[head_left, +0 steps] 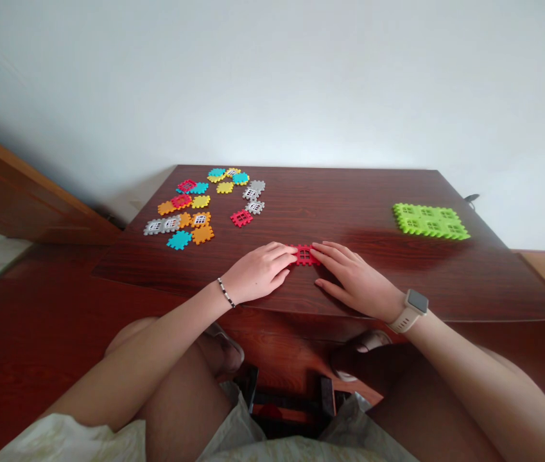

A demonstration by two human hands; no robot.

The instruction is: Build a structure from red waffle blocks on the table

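A red square puzzle tile [304, 255] with notched edges lies flat on the dark wooden table [349, 212] near its front edge. My left hand [259, 273] rests on the table with its fingertips pressed against the tile's left side. My right hand [355, 279], with a watch on the wrist, lies flat with its fingers stretched out, touching the tile's right side. Both hands meet at the tile; part of it is hidden under the fingertips.
A scatter of several loose tiles [199, 205] in red, yellow, orange, teal and grey lies at the table's back left. A joined green tile panel [430, 221] sits at the right. A white wall stands behind. My knees are below the table's front edge.
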